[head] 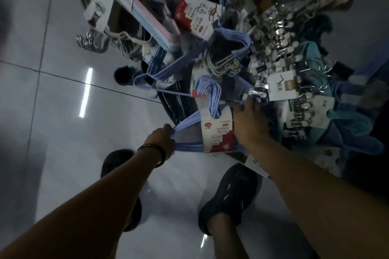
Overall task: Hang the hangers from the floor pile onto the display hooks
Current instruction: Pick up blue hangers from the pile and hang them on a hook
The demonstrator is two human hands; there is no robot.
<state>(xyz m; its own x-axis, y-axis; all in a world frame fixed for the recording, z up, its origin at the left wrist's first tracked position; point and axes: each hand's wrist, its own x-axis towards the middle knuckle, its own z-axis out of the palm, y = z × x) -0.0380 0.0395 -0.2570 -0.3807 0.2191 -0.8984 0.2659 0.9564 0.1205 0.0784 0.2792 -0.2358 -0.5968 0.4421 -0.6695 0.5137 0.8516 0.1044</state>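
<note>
Gripping the pointed shoulder end of the blue hanger bundle (186, 125), your left hand (162, 139) has its fingers curled round the thin coated wires. Make that wrap firm and lift level so the stack holds together. The bundle lies at the near edge of the pile on the glossy tiled floor (63, 111), bound by a red-and-white paper sleeve (217, 132), its hooks arching above. Your right hand (250, 124) is at the opposite end, fingers down by a slim blue rod; you cannot tell whether they close on it. Work that end free of the shiny chrome clip hangers (271, 33) beside it before raising
</note>
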